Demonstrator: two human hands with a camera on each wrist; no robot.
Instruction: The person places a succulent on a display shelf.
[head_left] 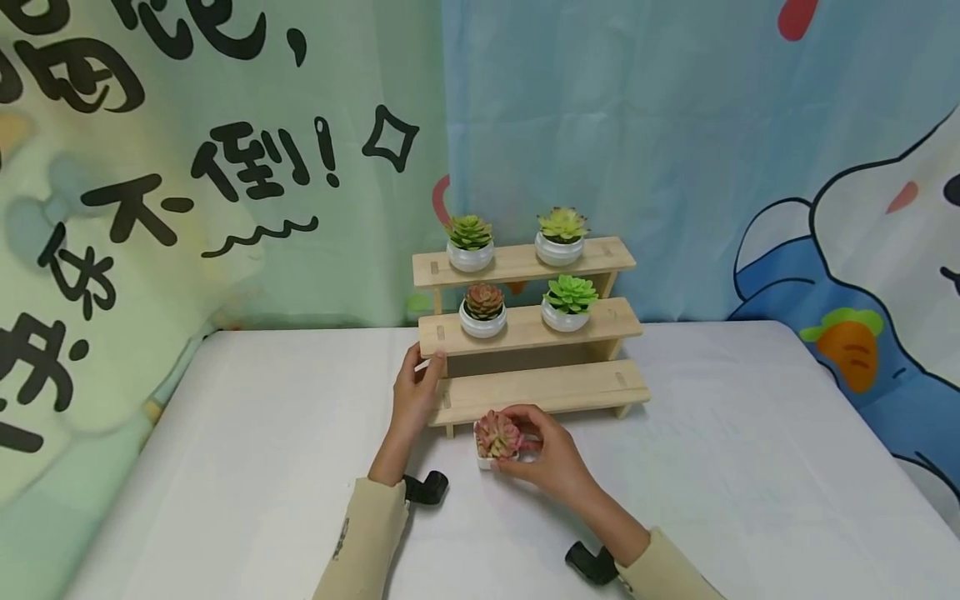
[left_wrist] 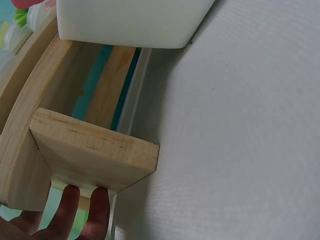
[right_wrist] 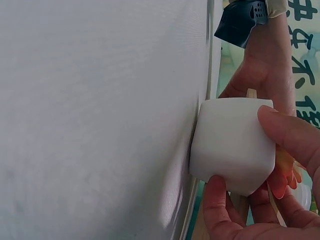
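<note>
My right hand grips a small white square pot holding a pink succulent. This potted succulent is just in front of the bottom tier of a three-tier wooden stand. In the right wrist view, thumb and fingers are around the pot, whose underside faces the camera. My left hand holds the stand's left end near the middle tier. The left wrist view shows its fingers against the wooden end piece; the thumb's contact is hidden there.
Two green succulents in round white pots stand on the top tier. Below them, the middle tier bears a reddish-brown succulent and a bright green succulent. A white cloth covers the table; printed curtains hang behind.
</note>
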